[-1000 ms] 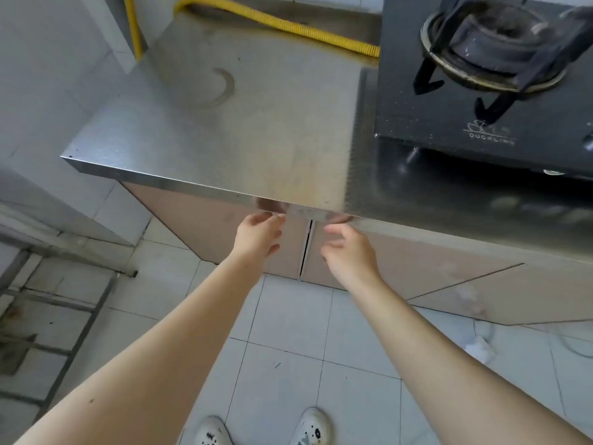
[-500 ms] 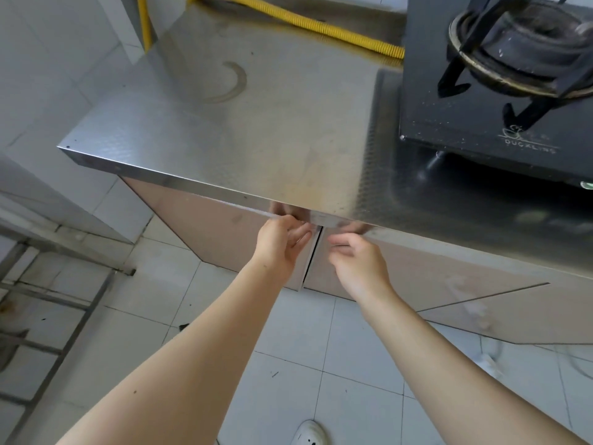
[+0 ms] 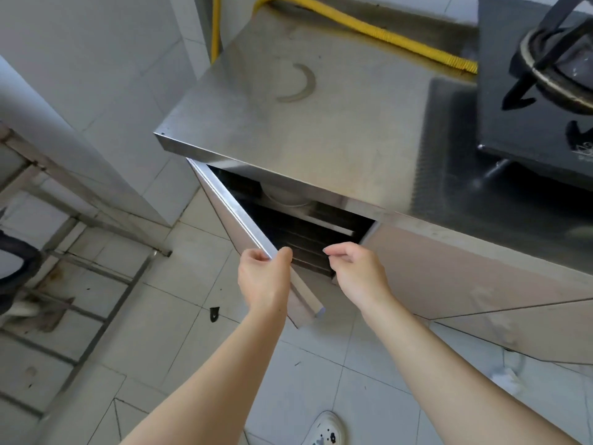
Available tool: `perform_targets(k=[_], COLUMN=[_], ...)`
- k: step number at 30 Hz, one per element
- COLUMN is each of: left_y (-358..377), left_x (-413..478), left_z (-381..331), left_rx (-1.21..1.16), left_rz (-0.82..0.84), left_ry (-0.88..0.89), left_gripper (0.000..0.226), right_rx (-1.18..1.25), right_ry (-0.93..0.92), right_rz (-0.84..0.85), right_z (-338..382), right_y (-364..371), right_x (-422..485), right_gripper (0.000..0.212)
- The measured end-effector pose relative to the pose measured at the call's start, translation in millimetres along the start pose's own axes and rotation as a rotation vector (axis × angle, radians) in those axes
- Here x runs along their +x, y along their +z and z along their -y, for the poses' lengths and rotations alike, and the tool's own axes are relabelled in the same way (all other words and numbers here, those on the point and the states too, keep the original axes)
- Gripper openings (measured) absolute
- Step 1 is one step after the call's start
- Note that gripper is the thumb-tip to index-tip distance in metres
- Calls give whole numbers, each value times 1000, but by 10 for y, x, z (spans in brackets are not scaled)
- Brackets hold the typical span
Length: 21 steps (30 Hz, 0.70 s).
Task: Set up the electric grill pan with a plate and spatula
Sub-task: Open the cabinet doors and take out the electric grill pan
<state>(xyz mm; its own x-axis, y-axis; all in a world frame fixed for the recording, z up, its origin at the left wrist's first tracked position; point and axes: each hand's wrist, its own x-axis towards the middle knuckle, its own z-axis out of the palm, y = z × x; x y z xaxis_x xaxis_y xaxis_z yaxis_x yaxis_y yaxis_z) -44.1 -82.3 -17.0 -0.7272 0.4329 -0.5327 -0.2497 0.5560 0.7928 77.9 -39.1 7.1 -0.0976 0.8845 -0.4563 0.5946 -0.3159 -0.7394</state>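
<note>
My left hand [image 3: 263, 277] grips the top edge of the left cabinet door [image 3: 237, 216], which stands swung open under the steel counter [image 3: 321, 123]. My right hand [image 3: 356, 271] hovers in front of the opening with fingers loosely curled and nothing in them. Inside the dark cabinet a pale round dish or lid [image 3: 285, 195] sits on a shelf, above dark slatted racks [image 3: 308, 242]. No grill pan, plate or spatula can be clearly made out.
A black gas stove [image 3: 532, 91] sits on the counter at right, fed by a yellow hose [image 3: 369, 30]. The right cabinet door [image 3: 449, 271] is closed. A metal frame rack [image 3: 64, 268] stands on the tiled floor at left. My shoe [image 3: 327, 428] shows below.
The left cabinet door has swung open toward me with my left hand on its edge. My right hand has come off the doors, and the view has shifted right.
</note>
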Motion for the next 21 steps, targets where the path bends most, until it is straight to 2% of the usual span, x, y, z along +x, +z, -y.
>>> perform_targets(k=[11,15,21], left_y=[-1127,-1602,-2216], left_x=[428,746,1205], left_z=[19,-34,-99], left_rx=[129,312,536], left_rz=[-85,-107,-238], left_ry=[103,194,333], left_gripper=[23,20,25], right_rx=[-154,-211,-171], right_ry=[-105,-129,-183], right_rz=[178,275,410], right_z=[560,734,991], right_y=[971,1349,2010], right_x=[-237,-332,-470], right_gripper=[34,39,42])
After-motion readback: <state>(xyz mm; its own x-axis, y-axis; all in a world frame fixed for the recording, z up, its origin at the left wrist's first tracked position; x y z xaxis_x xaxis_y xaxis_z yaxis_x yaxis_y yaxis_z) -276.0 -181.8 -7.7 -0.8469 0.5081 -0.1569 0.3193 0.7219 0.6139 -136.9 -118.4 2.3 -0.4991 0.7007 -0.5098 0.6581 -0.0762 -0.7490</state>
